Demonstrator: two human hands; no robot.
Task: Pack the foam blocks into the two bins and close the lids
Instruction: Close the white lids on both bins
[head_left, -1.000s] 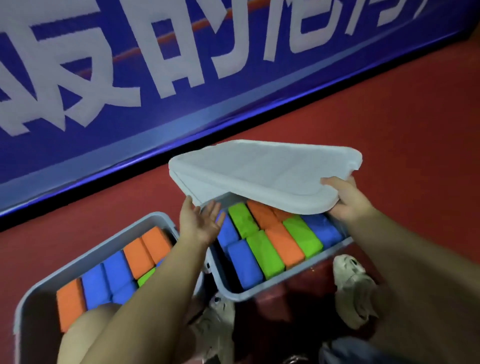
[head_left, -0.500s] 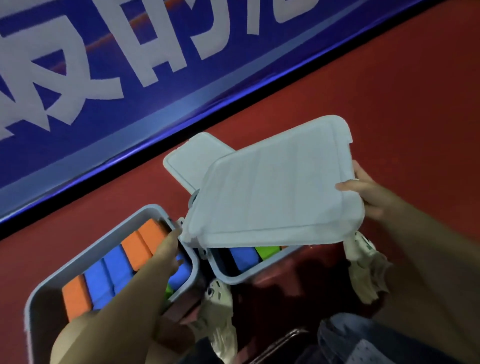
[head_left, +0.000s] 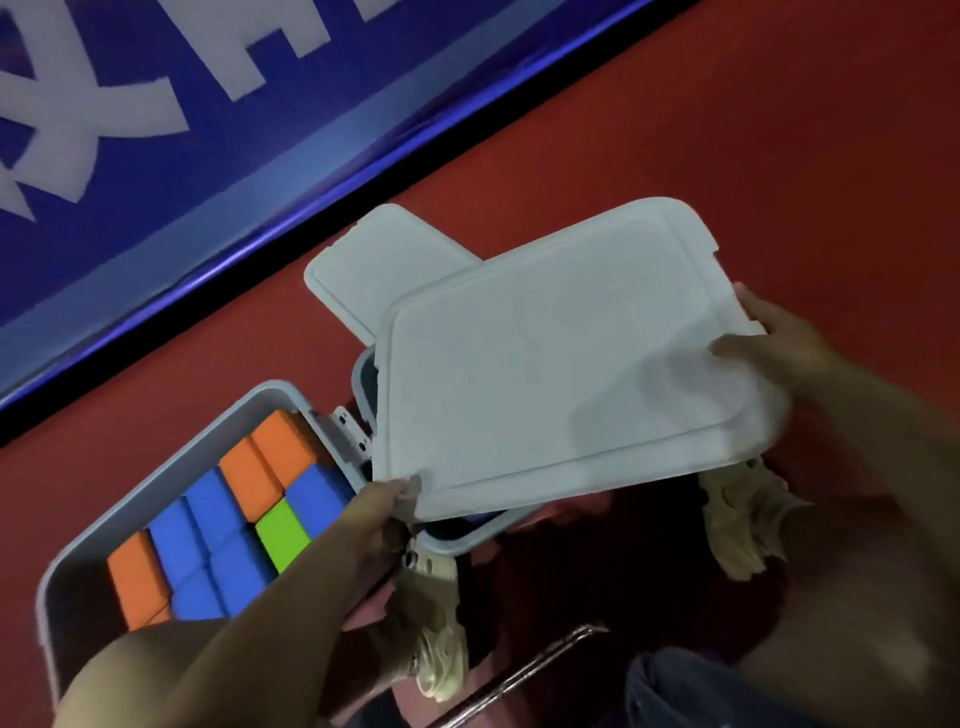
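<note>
Lower now, the lid (head_left: 561, 353) nearly covers the right bin (head_left: 467, 538). Left hand (head_left: 384, 501) pinches its near-left corner, right hand (head_left: 769, 338) grips the far-right edge; long axis still skewed across the bin, second lid (head_left: 374, 265) beyond.

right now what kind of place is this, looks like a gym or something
Probably a sports hall or event venue, though that is a guess. The bins sit on a red floor beside a long blue banner printed with large white characters. No furniture or walls show to settle it.
</note>
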